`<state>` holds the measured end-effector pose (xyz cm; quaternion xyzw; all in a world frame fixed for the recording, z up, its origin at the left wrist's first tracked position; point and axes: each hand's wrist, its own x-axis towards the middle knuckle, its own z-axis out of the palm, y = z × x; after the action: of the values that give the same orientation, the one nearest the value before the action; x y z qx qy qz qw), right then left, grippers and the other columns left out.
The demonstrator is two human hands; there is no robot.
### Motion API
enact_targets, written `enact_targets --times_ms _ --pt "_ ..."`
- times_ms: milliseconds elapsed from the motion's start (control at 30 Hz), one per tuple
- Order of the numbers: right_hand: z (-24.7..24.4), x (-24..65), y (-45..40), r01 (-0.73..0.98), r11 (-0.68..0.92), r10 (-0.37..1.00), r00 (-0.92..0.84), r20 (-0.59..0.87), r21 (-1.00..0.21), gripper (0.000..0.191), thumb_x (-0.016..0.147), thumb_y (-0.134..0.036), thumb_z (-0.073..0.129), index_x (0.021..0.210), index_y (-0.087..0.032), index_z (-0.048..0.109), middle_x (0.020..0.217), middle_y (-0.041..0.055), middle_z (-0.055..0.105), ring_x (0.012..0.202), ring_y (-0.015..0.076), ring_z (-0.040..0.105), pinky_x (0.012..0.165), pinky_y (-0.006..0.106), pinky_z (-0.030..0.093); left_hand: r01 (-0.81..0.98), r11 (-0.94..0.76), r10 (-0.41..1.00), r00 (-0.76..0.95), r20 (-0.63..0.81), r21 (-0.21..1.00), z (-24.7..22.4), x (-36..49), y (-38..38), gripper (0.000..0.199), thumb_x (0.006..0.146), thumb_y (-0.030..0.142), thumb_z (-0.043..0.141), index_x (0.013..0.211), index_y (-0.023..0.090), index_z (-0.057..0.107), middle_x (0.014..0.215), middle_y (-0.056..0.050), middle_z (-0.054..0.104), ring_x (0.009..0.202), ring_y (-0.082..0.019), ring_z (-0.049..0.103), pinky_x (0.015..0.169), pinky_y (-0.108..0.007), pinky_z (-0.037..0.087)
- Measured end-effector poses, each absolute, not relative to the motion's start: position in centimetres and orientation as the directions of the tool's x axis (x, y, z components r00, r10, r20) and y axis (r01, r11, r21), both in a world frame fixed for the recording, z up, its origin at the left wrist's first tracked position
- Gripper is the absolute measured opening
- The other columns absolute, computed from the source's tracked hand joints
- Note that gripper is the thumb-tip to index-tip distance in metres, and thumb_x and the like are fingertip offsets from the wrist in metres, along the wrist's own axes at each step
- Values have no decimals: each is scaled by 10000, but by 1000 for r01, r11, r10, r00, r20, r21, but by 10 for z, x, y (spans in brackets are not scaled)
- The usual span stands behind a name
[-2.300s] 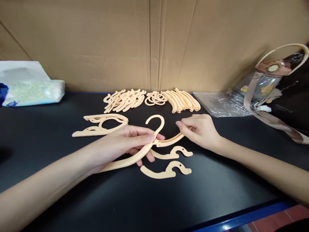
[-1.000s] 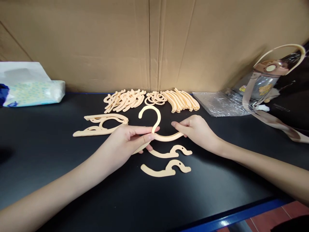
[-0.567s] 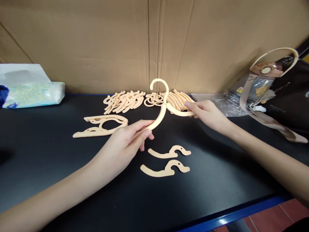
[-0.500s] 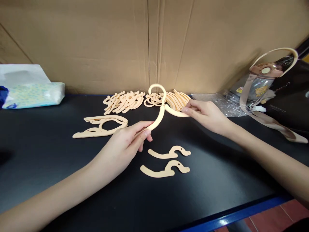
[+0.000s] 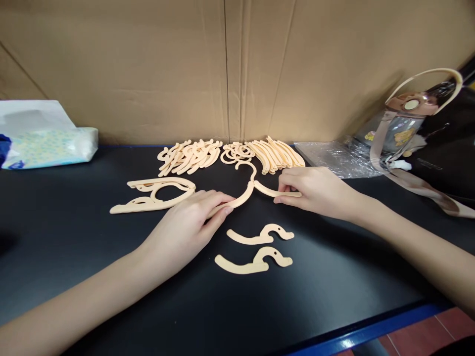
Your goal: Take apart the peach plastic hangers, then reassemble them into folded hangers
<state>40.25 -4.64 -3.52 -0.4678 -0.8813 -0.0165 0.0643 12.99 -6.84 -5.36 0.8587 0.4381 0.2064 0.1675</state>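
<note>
Between my hands is a cream plastic hanger (image 5: 243,196) with a curved hook at its top and two arms spreading from a central joint. My left hand (image 5: 196,217) pinches its left arm between thumb and fingers. On the other arm, near its end, my right hand (image 5: 311,190) has a closed grip. Two loose curved hanger pieces (image 5: 247,240) with hooked ends lie flat on the black table (image 5: 334,277), in front of the hanger. Left of it, touching or close behind my left hand, rests a folded hanger (image 5: 148,203).
Along the cardboard wall (image 5: 148,74) lie a heap of hooked pieces (image 5: 196,155), a small pile of hooks (image 5: 232,152) and a stack of curved arms (image 5: 278,154). A tissue pack (image 5: 55,143) is far left. Clear plastic bags (image 5: 326,158) and a strapped bottle (image 5: 403,131) stand right.
Both hands have lowered the hanger toward the table, its hook dropping with it. My right hand has shifted its grip and uncovered the stack of curved arms behind.
</note>
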Motion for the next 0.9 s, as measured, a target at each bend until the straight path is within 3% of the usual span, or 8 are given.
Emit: enact_targets --times_ms 233,467,667,800,900 --pt "-29 409 -43 835 528 848 -529 40 -152 309 855 -483 691 747 -206 607 728 -16 652 670 144 555 604 256 337 678 -660 751 609 256 324 -57 128 -69 323 1012 357 388 1077 203 665 952 -35 660 872 -211 591 762 -345 441" --pt "-30 416 -38 837 513 848 -528 -37 -189 317 873 -520 644 777 -219 629 737 -20 659 663 141 572 589 259 339 664 -699 715 642 277 264 -61 127 -69 259 997 291 442 1074 206 674 994 -34 644 883 -206 584 760 -344 443" --pt "-24 414 -44 745 616 780 -622 66 -257 272 868 -469 677 876 -201 627 866 5 651 792 158 580 693 271 390 660 -705 709 648 278 260 -63 127 -70 225 982 282 483 1083 200 667 976 -33 644 879 -203 578 723 -324 446" --pt "-17 405 -59 666 633 691 -716 -101 -394 338 803 -540 721 832 -213 643 851 -3 656 801 167 585 689 277 401 640 -716 698 662 273 278 -64 128 -71 234 993 295 484 1124 198 653 1002 -38 648 901 -205 580 739 -325 461" --pt "-15 398 -68 686 620 664 -718 -211 -381 301 798 -504 736 805 -216 651 833 -4 666 802 180 585 678 289 395 626 -722 692 670 270 296 -63 129 -72 276 1014 313 448 1173 198 642 1035 -44 655 934 -204 589 776 -329 478"
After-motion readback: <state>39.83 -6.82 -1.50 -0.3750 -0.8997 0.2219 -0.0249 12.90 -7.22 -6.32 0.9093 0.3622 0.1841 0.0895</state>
